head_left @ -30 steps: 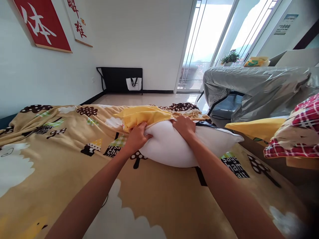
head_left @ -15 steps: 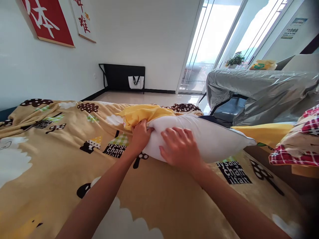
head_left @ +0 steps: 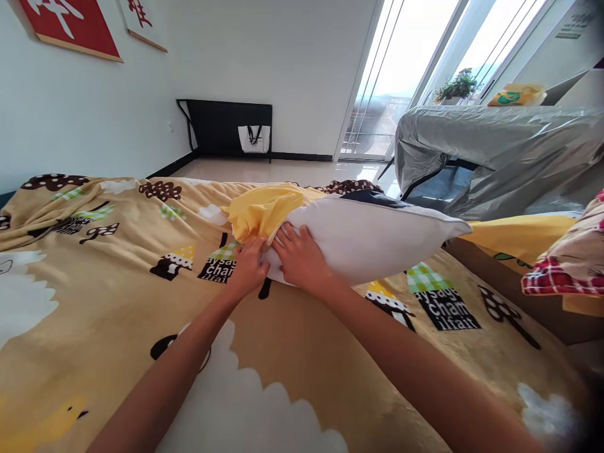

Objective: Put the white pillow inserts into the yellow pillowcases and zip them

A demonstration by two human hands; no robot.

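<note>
- The white pillow [head_left: 372, 242] lies on the patterned blanket [head_left: 117, 296], its left end tucked into the bunched yellow pillowcase [head_left: 262, 211].
- The left hand [head_left: 249, 269] pinches the pillowcase's edge at the pillow's lower left corner, fingers closed on the cloth.
- The right hand [head_left: 299, 258] rests just beside it, fingers spread flat and pressing on the pillow.
- Well apart to the right stands a table under a grey cover [head_left: 495, 151].
</note>
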